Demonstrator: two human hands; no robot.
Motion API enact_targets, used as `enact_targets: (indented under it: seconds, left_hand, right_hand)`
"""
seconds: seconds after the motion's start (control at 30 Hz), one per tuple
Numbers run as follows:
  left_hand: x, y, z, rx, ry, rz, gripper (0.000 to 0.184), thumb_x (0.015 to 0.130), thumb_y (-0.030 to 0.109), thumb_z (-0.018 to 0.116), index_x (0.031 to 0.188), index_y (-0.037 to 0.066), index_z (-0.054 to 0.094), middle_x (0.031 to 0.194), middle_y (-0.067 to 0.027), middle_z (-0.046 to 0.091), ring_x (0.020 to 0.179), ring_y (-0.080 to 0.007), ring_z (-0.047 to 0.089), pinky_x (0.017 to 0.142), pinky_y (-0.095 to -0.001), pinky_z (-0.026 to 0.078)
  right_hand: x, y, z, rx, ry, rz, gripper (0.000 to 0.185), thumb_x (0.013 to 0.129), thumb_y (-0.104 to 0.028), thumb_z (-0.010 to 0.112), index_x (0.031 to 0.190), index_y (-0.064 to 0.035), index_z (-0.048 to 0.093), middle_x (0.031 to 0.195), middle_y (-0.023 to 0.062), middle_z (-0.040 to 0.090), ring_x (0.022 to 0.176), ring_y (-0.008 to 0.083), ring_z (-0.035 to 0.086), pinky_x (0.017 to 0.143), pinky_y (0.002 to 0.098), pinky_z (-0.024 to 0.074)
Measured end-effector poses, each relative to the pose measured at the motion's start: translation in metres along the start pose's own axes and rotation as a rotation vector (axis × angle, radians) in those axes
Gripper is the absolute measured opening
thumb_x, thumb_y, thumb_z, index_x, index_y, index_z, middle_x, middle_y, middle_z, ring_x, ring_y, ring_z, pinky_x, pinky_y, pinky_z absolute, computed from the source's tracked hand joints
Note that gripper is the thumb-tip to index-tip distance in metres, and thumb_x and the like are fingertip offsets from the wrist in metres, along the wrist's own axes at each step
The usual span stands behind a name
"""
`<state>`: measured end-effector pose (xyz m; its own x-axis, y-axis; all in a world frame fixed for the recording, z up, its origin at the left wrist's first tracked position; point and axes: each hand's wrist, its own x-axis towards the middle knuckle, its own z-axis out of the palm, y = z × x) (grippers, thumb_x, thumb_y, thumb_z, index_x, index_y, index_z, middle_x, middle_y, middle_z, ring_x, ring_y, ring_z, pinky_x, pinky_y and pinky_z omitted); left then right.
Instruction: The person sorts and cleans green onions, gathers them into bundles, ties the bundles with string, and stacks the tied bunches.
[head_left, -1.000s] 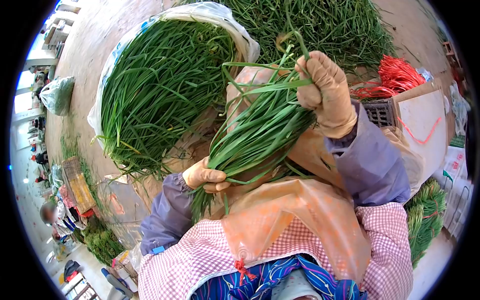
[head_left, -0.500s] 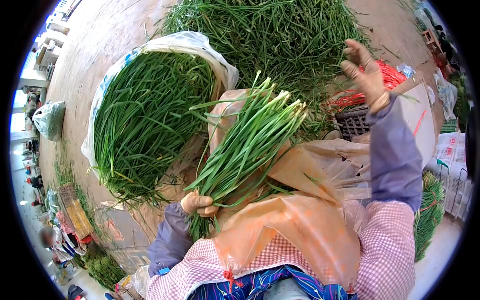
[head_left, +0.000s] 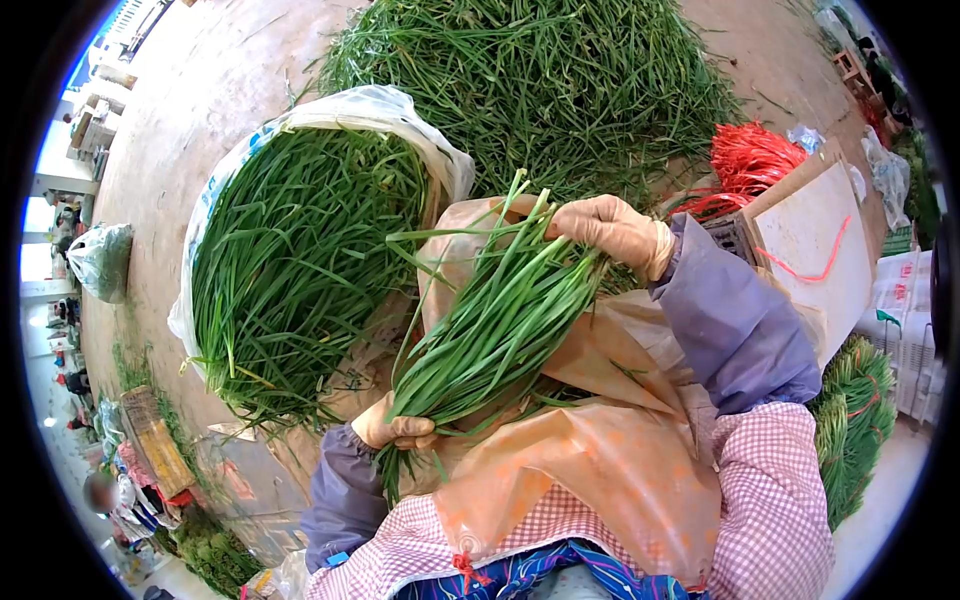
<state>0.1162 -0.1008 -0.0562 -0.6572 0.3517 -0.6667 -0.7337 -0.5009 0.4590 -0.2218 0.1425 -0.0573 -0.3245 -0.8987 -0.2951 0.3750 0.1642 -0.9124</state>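
A bunch of long green stalks (head_left: 500, 310) lies slantwise over my apron-covered lap, pale cut ends toward the upper right. My gloved left hand (head_left: 394, 424) is closed round its leafy lower end, with leaf tips hanging out below. At the pale ends, my gloved right hand (head_left: 612, 232) grips the bunch from above; its fingertips are partly hidden behind the stalks. To the left of the bunch stands a white plastic bag (head_left: 452, 165) full of similar green leaves (head_left: 300, 260).
A big heap of loose greens (head_left: 540, 80) covers the floor ahead. Red ties (head_left: 752, 160) lie at the right beside a dark crate and a board (head_left: 815, 235). Tied bundles (head_left: 850, 430) are at far right. A person (head_left: 125, 500) is at far left.
My right hand pulled a curled strand away from the bunch, opened out to the right, and is now back on the pale ends. My left hand has kept its hold.
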Motion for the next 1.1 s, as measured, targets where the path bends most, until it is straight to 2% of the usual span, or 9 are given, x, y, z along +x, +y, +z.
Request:
enact_targets:
  seconds: [0.17,0.43,0.6,0.67,0.73,0.8,0.87,0.93,1.1]
  left_hand:
    - [-0.002,0.017,0.010,0.193,0.024,0.013,0.048,0.082,0.025,0.077,0.119,0.003,0.056,0.069,-0.0025,0.058,0.049,-0.0070,0.041,0.043,-0.0236,0.028]
    - [-0.002,0.011,0.002,0.182,0.053,-0.029,0.034,0.082,0.022,0.075,0.110,0.006,0.062,0.072,-0.0006,0.062,0.051,-0.0060,0.045,0.045,-0.0218,0.029]
    - [-0.001,0.009,0.001,0.214,0.056,0.013,0.036,0.082,0.019,0.073,0.114,0.007,0.062,0.074,-0.0007,0.063,0.053,-0.0065,0.046,0.047,-0.0226,0.031]
    - [0.000,0.012,0.002,0.221,0.062,0.005,0.037,0.082,0.019,0.073,0.115,0.007,0.062,0.075,-0.0007,0.063,0.054,-0.0065,0.047,0.048,-0.0227,0.032]
    - [-0.003,0.021,0.007,0.217,0.051,-0.047,0.038,0.082,0.018,0.073,0.117,0.006,0.062,0.075,-0.0006,0.063,0.056,-0.0065,0.047,0.049,-0.0226,0.032]
    - [-0.002,0.022,0.005,0.233,0.036,-0.054,0.038,0.082,0.019,0.073,0.116,0.006,0.062,0.076,-0.0006,0.063,0.058,-0.0066,0.048,0.050,-0.0224,0.033]
    - [-0.001,0.020,0.003,0.233,0.029,-0.059,0.040,0.082,0.019,0.074,0.117,0.006,0.061,0.077,-0.0009,0.063,0.059,-0.0071,0.049,0.051,-0.0225,0.033]
    - [-0.001,0.018,0.001,0.222,0.036,-0.045,0.043,0.082,0.020,0.075,0.119,0.006,0.060,0.078,-0.0013,0.063,0.060,-0.0078,0.050,0.051,-0.0227,0.033]
    - [-0.001,0.019,0.014,0.146,0.034,0.029,0.053,0.080,0.021,0.079,0.123,0.003,0.053,0.068,-0.0015,0.055,0.051,-0.0088,0.042,0.045,-0.0248,0.027]
  right_hand:
    - [-0.002,-0.025,0.021,-0.449,-0.077,0.283,0.029,0.089,-0.021,0.066,0.113,-0.0037,0.069,0.095,0.0080,0.072,0.087,0.0154,0.065,0.082,0.0307,0.0510]
    - [0.003,0.032,-0.018,-1.033,0.503,-0.221,0.012,0.093,-0.013,0.061,0.098,-0.0058,0.068,0.080,0.0122,0.068,0.076,0.0178,0.065,0.069,0.0336,0.0503]
    - [0.001,0.065,-0.152,-0.495,0.921,-0.072,0.023,0.090,-0.022,0.068,0.099,-0.0006,0.068,0.084,0.0084,0.071,0.075,0.0168,0.063,0.075,0.0305,0.0502]
    - [-0.007,0.019,-0.136,-0.768,0.871,0.202,0.031,0.088,-0.024,0.070,0.109,-0.0020,0.068,0.098,0.0106,0.071,0.086,0.0210,0.063,0.079,0.0354,0.0487]
    - [0.004,0.033,-0.116,-0.884,0.919,-0.376,0.042,0.088,-0.034,0.069,0.121,-0.0081,0.065,0.109,0.0112,0.067,0.102,0.0250,0.060,0.086,0.0356,0.0469]
    - [0.002,-0.009,-0.046,-0.860,0.572,-0.413,0.048,0.088,-0.040,0.066,0.130,-0.0169,0.061,0.112,0.0116,0.063,0.112,0.0284,0.056,0.099,0.0408,0.0408]
    - [-0.003,-0.046,0.003,-1.236,0.088,-0.239,0.034,0.091,-0.034,0.064,0.115,-0.0097,0.066,0.115,0.0104,0.064,0.112,0.0247,0.055,0.105,0.0422,0.0352]
    - [0.009,-0.031,0.022,-1.159,0.022,-0.163,0.029,0.091,-0.035,0.063,0.102,-0.0092,0.066,0.106,0.0085,0.065,0.107,0.0256,0.057,0.107,0.0449,0.0304]
    - [0.041,0.036,-0.049,-1.281,0.643,-0.345,0.025,0.092,-0.033,0.060,0.093,-0.0088,0.066,0.076,0.0092,0.063,0.073,0.0308,0.063,0.072,0.0402,0.0511]
